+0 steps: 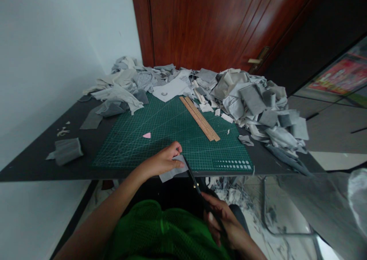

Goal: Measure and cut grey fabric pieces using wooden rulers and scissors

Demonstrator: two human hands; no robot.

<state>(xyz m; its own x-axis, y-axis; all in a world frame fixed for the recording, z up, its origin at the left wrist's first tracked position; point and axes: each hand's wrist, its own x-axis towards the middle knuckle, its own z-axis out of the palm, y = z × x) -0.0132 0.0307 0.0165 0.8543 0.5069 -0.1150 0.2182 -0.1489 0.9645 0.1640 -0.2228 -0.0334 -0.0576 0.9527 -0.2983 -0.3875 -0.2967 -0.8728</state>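
My left hand [171, 158] is closed on a small light grey piece of fabric [169, 175], pinched between thumb and fingers at the front edge of the green cutting mat [172, 126]. In my right hand [219, 218] is a pair of dark scissors [196, 185], my fingers wrapped round the handles. The blades point up and away from me, lying along the right edge of the fabric. Whether they are spread or closed is hard to make out. A pink tailor's chalk piece [147, 135] lies on the mat beyond my left hand.
Two wooden rulers [200, 119] lie slanted on the mat. Piles of grey and white fabric scraps [249, 95] line the table's back and right side. A folded grey cloth [68, 151] sits at the left. A wooden door [206, 26] stands behind; more scraps [232, 195] litter the floor.
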